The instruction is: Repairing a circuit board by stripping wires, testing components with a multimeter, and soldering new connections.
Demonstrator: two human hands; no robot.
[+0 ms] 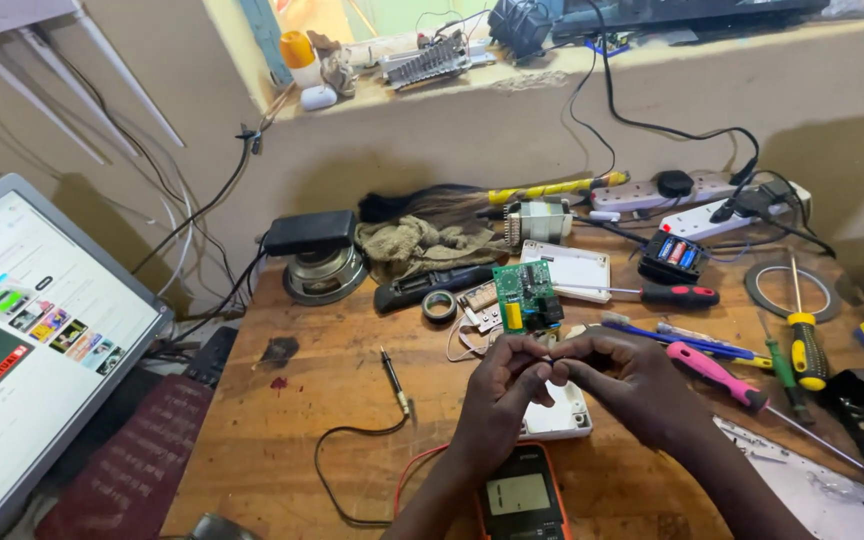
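Observation:
My left hand (pixel 497 395) and my right hand (pixel 632 385) meet at the fingertips over the wooden workbench (pixel 282 420). Together they hold a small green circuit board (pixel 526 297) upright by its lower edge; it carries a yellow part and black parts. Under my hands lies a white plastic housing (pixel 564 418). An orange multimeter (pixel 518 495) sits below my left wrist, with a black probe (pixel 393 378) and its lead to the left.
Screwdrivers lie to the right: a pink one (pixel 714 376), a yellow one (pixel 806 345), a red and black one (pixel 677 295). Tape rolls (pixel 440 305), a speaker (pixel 322 268), a rag (pixel 417 243) and power strips (pixel 697 190) crowd the back. A lit monitor (pixel 32 350) stands left.

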